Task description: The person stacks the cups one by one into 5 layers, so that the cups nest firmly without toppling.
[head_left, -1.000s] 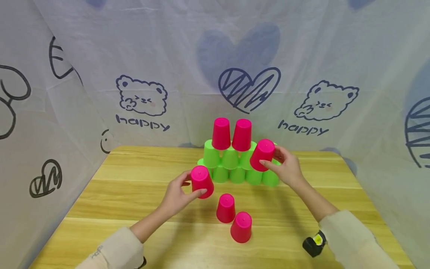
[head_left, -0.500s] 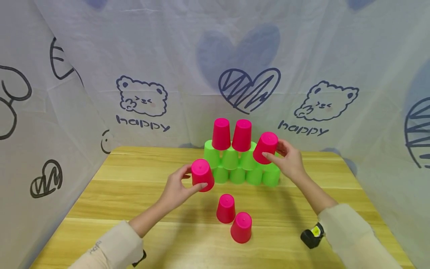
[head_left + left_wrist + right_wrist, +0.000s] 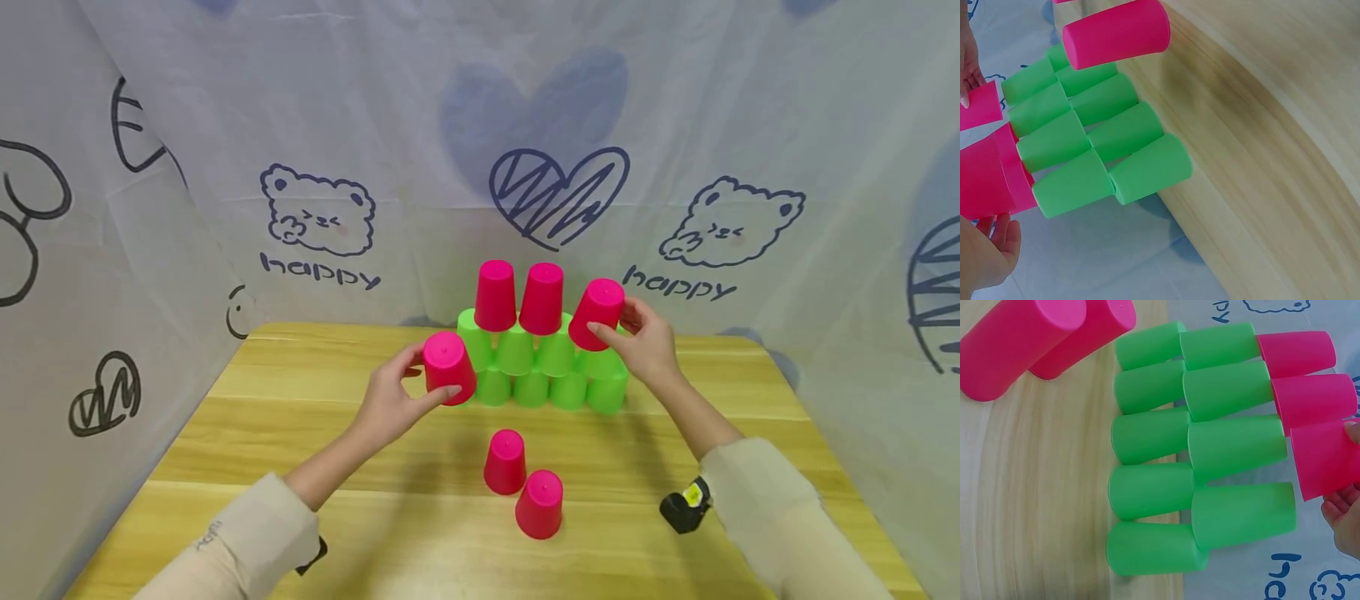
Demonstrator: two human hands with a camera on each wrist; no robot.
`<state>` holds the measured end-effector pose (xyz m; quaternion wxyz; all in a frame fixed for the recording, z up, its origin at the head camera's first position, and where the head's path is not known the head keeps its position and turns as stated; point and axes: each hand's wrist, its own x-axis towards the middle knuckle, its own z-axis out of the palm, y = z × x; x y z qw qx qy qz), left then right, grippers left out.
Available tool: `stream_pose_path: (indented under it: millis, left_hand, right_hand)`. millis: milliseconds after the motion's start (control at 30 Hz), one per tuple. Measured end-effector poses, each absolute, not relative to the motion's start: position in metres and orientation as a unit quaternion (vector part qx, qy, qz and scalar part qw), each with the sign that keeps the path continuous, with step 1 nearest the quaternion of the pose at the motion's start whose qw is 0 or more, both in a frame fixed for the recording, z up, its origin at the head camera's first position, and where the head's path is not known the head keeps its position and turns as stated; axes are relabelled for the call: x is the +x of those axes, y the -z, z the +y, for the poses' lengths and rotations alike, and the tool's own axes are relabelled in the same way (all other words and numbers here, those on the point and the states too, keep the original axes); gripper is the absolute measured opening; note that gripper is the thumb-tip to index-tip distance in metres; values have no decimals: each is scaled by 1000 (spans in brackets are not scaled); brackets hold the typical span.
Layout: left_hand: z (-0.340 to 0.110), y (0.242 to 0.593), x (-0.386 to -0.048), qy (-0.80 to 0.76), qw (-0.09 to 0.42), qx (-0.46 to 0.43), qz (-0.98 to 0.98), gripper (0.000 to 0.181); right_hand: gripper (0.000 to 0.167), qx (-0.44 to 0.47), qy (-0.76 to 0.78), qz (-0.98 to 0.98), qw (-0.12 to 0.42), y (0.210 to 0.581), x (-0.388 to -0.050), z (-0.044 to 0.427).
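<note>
My left hand (image 3: 390, 396) holds an upside-down pink cup (image 3: 448, 367) between thumb and fingers, to the left of a stack of upside-down green cups (image 3: 530, 387). Two pink cups stand upside down on the upper green row, one (image 3: 495, 296) on the left and one (image 3: 542, 298) beside it. To their right, my right hand (image 3: 648, 350) grips another pink cup (image 3: 597, 312), slightly tilted, above the right end of that row. In the right wrist view, the rim of this cup (image 3: 1319, 459) is close to the green cups; I cannot tell whether it touches.
Two more pink cups stand upside down on the wooden table (image 3: 315, 458) in front of the stack, a farther one (image 3: 505, 462) and a nearer one (image 3: 539, 506). A printed cloth (image 3: 450, 167) hangs behind the table and at its sides.
Both hands have risen with their pink cups. The right one has also shifted slightly right and away from me, toward the row of standing pink cups. The cups on the table stay put.
</note>
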<state>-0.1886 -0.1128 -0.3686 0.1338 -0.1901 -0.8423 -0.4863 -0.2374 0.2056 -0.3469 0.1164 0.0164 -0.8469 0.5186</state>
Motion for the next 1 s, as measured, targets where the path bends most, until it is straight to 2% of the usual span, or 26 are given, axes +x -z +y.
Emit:
stream_pose_path:
  millis: [1000]
  left_hand:
    - [-91,330,-203,474,172,-214,-836,54]
  right_hand:
    - [57,-23,-502,-858,106,347,-260,202]
